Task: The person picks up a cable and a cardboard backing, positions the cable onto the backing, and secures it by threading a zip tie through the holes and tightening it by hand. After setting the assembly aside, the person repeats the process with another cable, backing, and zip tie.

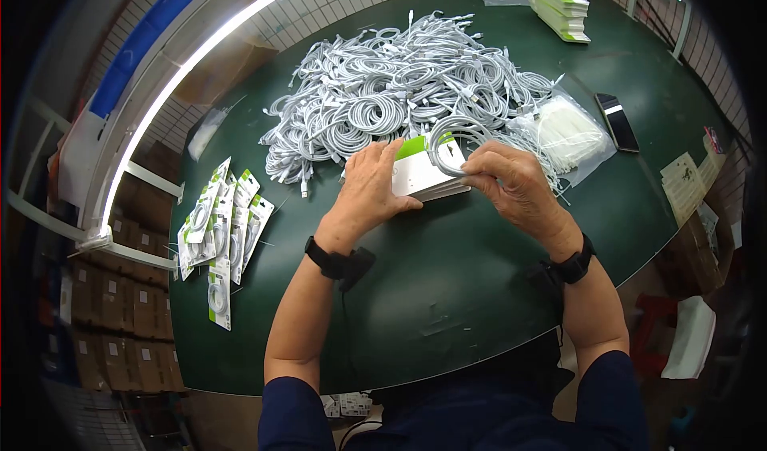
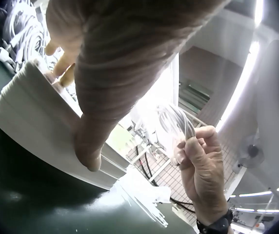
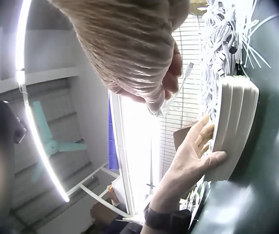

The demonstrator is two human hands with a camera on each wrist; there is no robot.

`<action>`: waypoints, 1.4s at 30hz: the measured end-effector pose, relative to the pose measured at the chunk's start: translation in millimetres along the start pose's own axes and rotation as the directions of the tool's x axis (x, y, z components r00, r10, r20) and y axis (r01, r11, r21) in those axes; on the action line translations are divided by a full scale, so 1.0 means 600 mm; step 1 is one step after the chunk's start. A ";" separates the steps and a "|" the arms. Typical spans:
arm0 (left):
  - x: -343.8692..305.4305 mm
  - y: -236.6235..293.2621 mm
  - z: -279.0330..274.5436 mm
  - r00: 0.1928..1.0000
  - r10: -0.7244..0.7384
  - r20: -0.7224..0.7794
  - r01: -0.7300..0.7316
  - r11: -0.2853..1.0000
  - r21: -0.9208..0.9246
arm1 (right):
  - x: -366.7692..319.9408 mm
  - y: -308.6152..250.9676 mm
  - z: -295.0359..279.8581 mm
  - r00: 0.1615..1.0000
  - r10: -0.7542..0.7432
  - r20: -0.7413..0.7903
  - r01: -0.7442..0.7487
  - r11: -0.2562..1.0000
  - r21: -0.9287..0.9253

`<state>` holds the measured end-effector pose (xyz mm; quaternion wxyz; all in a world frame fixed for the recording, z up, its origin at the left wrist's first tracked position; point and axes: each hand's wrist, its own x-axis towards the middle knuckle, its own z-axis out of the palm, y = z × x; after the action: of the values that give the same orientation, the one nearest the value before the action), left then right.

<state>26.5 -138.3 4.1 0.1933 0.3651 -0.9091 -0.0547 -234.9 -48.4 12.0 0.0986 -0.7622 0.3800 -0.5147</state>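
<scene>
Between the two hands a stack of white-and-green packaging cards (image 1: 422, 178) lies on the dark green table. The left hand (image 1: 369, 181) grips its left end, thumb along the near edge and fingers round the far side; in the left wrist view the thumb (image 2: 89, 151) presses the card edges. Just over the stack's right part, the right hand (image 1: 515, 181) pinches a coiled grey-white cable (image 1: 438, 149) between thumb and fingers. From the left wrist, the coil (image 2: 176, 122) shows upright in those fingertips. One cable plug (image 3: 189, 67) sticks out past the right hand in its own view.
A big heap of coiled cables (image 1: 383, 83) lies behind the hands. Carded cables (image 1: 220, 239) are piled at left. At right are a bag of white ties (image 1: 569, 135) and a phone (image 1: 617, 123). Another card stack (image 1: 558, 11) stands at the back.
</scene>
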 end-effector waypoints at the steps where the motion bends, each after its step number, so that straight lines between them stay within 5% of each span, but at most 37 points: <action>1: 0.002 -0.004 -0.002 0.999 -0.009 0.044 0.010 0.999 -0.036 | -0.001 0.003 0.002 1.000 -0.004 -0.005 0.004 1.000 0.002; 4: 0.004 -0.006 -0.015 0.994 -0.019 0.108 0.038 0.984 -0.172 | 0.000 0.004 0.002 1.000 -0.001 -0.027 0.001 1.000 0.018; 10: -0.002 -0.015 -0.025 0.994 0.057 -0.092 -0.078 0.967 -0.243 | 0.001 -0.005 0.001 0.995 0.026 -0.097 -0.015 0.993 0.113; 11: -0.009 -0.006 -0.023 0.966 0.020 -0.256 -0.069 0.980 -0.186 | 0.002 -0.006 -0.001 0.993 0.032 -0.115 -0.016 0.991 0.135; 14: -0.024 0.011 -0.051 0.845 0.241 -0.478 -0.208 0.970 0.122 | 0.001 -0.015 -0.006 0.970 0.058 -0.235 -0.005 0.976 0.218; 15: -0.033 0.031 -0.065 0.817 0.307 -0.488 -0.225 0.949 0.221 | 0.000 -0.016 -0.006 0.965 0.087 -0.248 -0.015 0.961 0.277; 18: -0.087 0.087 -0.078 0.904 0.270 -0.331 -0.188 0.947 0.259 | -0.005 -0.024 -0.006 0.968 0.129 -0.214 -0.041 0.926 0.375; 22: -0.142 0.139 -0.054 0.990 0.130 -0.052 -0.120 0.980 0.157 | -0.008 -0.054 0.020 0.998 0.064 -0.017 -0.056 0.955 0.291; 25: -0.152 0.142 -0.037 0.993 0.084 -0.083 -0.081 0.996 0.039 | -0.028 -0.063 0.062 0.993 0.002 0.116 -0.022 0.985 0.168; 30: -0.148 0.135 -0.025 0.984 0.043 -0.173 -0.054 0.997 -0.060 | -0.036 -0.063 0.085 0.996 0.037 0.082 -0.050 0.985 0.167; 34: -0.139 0.142 -0.033 0.839 0.143 -0.525 -0.187 0.982 -0.032 | -0.035 -0.057 0.088 0.998 0.040 0.048 -0.049 0.979 0.198; 35: -0.150 0.141 -0.033 0.828 0.134 -0.545 -0.209 0.975 -0.078 | -0.034 -0.057 0.087 0.998 0.038 0.042 -0.046 0.979 0.197; 36: -0.162 0.151 -0.036 0.880 -0.022 -0.475 -0.131 0.949 -0.286 | -0.035 -0.057 0.087 0.999 0.024 0.038 -0.031 0.980 0.195; 38: -0.190 0.181 -0.045 0.927 -0.288 -0.241 0.073 0.767 -0.637 | -0.037 -0.055 0.087 1.000 -0.005 0.030 -0.001 0.981 0.196; 39: -0.204 0.187 -0.044 0.922 -0.388 -0.007 0.213 0.521 -0.827 | -0.038 -0.054 0.088 0.999 -0.020 0.031 0.013 0.979 0.205; 40: -0.218 0.188 -0.044 0.854 -0.407 0.325 0.408 0.135 -0.903 | -0.039 -0.053 0.087 0.999 -0.035 0.032 0.028 0.977 0.213; 42: -0.229 0.190 -0.014 0.773 -0.411 0.483 0.401 -0.273 -0.875 | -0.043 -0.055 0.090 0.996 -0.079 0.034 0.070 0.974 0.217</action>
<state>47.0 39.2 -3.6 0.3655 0.3867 -0.3847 -0.7543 -177.3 -21.0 -12.4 0.1691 -0.7714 0.2912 -0.5400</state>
